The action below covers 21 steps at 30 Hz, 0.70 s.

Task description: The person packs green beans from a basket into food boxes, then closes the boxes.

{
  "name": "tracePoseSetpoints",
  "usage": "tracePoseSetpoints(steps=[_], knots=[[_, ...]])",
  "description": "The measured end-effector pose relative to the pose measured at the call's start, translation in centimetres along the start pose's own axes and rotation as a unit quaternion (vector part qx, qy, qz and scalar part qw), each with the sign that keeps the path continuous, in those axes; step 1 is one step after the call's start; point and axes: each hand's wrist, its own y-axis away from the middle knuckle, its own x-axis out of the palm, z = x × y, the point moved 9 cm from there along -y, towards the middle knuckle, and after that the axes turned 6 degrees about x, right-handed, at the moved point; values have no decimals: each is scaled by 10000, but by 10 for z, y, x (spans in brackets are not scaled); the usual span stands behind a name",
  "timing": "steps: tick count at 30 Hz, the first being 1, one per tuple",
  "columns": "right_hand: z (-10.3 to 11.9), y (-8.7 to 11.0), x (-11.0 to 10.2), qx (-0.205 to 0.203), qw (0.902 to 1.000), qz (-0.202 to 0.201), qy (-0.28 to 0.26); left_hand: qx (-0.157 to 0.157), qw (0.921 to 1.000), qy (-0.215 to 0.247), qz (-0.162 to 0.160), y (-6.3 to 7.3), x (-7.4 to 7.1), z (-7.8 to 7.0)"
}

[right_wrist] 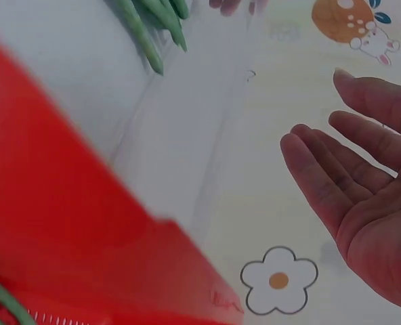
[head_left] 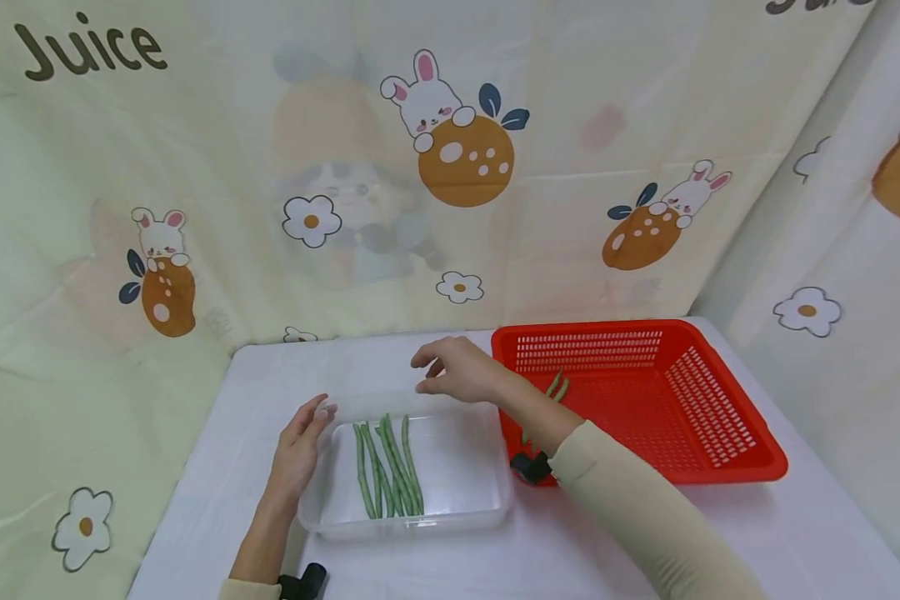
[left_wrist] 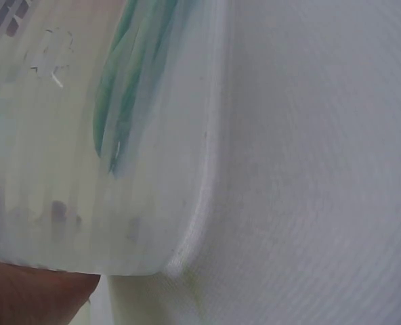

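Observation:
A clear plastic container (head_left: 465,467) stands on the table with several green beans (head_left: 393,475) lying lengthwise side by side in its left half. My left hand (head_left: 297,446) holds the container at its far left corner, fingertips at the rim. In the left wrist view, the beans (left_wrist: 129,88) show through the container's cloudy wall (left_wrist: 166,203). Above and behind the container's far rim, my right hand (head_left: 457,369) hovers with loosely bent fingers and nothing in them. The right wrist view shows the palm and parted fingers of this hand (right_wrist: 370,176).
A red plastic basket (head_left: 720,408) with slotted walls stands right beside the container. A few green beans (head_left: 558,389) lie at its left side, partly hidden by my right forearm. A printed curtain (head_left: 555,242) hangs behind the white table (head_left: 270,383).

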Motion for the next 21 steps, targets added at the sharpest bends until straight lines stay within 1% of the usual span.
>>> tracePoseSetpoints(steps=[4, 9, 16, 21], knots=[[-7, 3, -16, -33, 9997, -186, -148, 1, 10000, -15, -5, 0, -1, 0], [-20, 7, -35, 92, 9986, -488, -184, -7, 10000, 2, 18, 1, 0, -2], [-49, 16, -55, 487, 9945, -835, -415, -57, 10000, 2, -8, 0, 0, 0], [-66, 21, -67, 603, 9921, -1026, -407, -37, 10000, 1, -23, -1, 0, 0]])
